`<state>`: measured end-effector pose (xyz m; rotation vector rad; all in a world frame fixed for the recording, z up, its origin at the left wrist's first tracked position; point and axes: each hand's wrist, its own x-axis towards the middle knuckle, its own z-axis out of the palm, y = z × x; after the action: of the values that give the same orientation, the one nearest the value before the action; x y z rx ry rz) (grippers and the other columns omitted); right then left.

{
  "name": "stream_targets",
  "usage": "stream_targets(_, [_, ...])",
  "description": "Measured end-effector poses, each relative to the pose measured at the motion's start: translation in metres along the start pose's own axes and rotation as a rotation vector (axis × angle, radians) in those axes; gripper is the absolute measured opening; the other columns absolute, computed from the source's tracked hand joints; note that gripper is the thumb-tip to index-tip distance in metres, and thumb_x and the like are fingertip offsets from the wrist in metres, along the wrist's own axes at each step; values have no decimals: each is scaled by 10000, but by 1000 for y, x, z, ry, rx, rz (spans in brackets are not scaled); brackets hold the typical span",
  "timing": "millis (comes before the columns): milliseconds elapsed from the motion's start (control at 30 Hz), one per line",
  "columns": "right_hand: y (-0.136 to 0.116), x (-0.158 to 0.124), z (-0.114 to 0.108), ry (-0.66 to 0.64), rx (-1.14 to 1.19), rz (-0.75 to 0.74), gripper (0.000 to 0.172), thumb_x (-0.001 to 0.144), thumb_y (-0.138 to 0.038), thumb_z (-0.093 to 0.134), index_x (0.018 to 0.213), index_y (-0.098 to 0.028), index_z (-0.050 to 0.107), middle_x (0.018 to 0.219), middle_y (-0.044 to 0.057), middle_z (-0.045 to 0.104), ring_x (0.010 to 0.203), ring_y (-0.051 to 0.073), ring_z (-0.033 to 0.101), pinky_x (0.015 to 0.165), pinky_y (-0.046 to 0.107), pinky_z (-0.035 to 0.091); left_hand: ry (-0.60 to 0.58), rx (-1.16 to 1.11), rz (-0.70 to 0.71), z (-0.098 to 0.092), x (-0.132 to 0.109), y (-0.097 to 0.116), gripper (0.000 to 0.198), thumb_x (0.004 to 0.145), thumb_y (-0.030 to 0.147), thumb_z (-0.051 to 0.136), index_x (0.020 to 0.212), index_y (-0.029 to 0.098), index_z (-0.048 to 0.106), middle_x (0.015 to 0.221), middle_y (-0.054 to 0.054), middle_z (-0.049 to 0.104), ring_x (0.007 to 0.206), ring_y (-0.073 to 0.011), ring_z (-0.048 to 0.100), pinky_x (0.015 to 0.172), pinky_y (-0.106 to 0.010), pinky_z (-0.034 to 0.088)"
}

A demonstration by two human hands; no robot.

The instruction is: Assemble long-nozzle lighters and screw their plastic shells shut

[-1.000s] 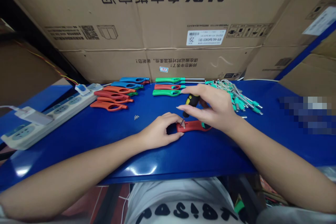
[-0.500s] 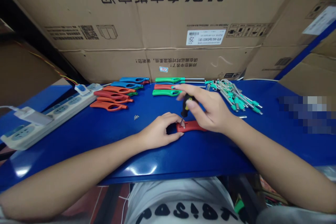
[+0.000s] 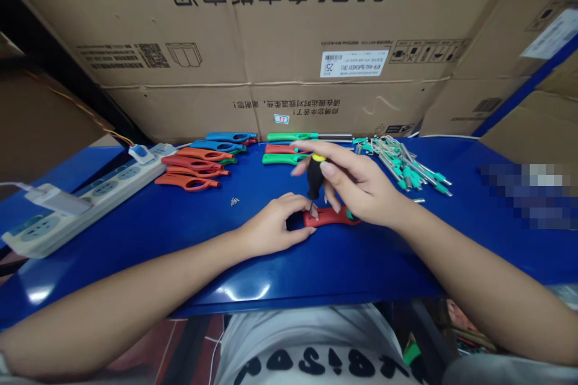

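Observation:
A red plastic handle [image 3: 332,217] lies flat on the blue table [image 3: 180,234] in front of me. My left hand [image 3: 273,225] rests on the table with its fingers pinched on the handle's left end. My right hand [image 3: 356,183] holds a small black screwdriver with a yellow cap [image 3: 315,177] upright between thumb and fingers. The screwdriver's tip stands on the handle's left end, close to my left fingertips.
Red, blue and green handles [image 3: 198,162] lie in rows at the back left, more [image 3: 289,148] at the back middle. A heap of green-tipped metal rods [image 3: 404,165] sits at the back right. A white power strip [image 3: 85,195] lies left. Small screws [image 3: 234,201] lie loose. Cardboard boxes [image 3: 280,36] wall the back.
My right fingers have shifted round the screwdriver, which now stands more upright. My left hand and the red handle have stayed where they were.

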<state>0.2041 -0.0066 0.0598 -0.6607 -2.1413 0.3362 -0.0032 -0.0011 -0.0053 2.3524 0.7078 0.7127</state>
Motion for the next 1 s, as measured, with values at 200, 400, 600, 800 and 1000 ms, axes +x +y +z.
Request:
stream_targets(200, [6,-1,-2,168,-326,-243,240,962,-316,614,1159,-193,676,940,56,759,843,175,721,762,271,572,10,1,-2,0,0,0,167,855,186,688,1016,199,646,1032,-35,695,1013,-201,640,946,-338,495])
stream_targets(400, [4,2,-2,-13,-27,-71,394,1053,-218,356,1415,-222,511,1283,86,680,1048,165,702,915,322,572,-7,-7,-7,-1,1,2,153,863,184,685,1011,202,654,1066,-34,704,1035,-200,638,965,-336,483])
stream_targets(600, [8,-1,-4,127,-332,-249,287,942,-351,653,1185,-198,658,1003,64,760,904,182,725,802,275,575,-1,2,-4,1,0,-1,175,850,176,700,1015,196,643,1038,-31,698,1024,-200,641,959,-332,486])
stream_targets(800, [4,1,0,-25,-18,-47,401,1060,-241,333,1422,-209,503,1270,101,687,983,163,711,867,326,585,-4,-2,-3,0,0,1,172,861,180,688,1028,203,657,1058,-33,702,1032,-199,638,955,-329,488])
stream_targets(1000, [8,-1,-1,155,-258,-198,279,914,-372,692,1134,-200,681,1020,69,760,803,165,717,742,272,583,1,-1,-15,0,0,0,177,847,189,701,1013,201,640,1044,-38,698,1028,-207,638,958,-345,495])
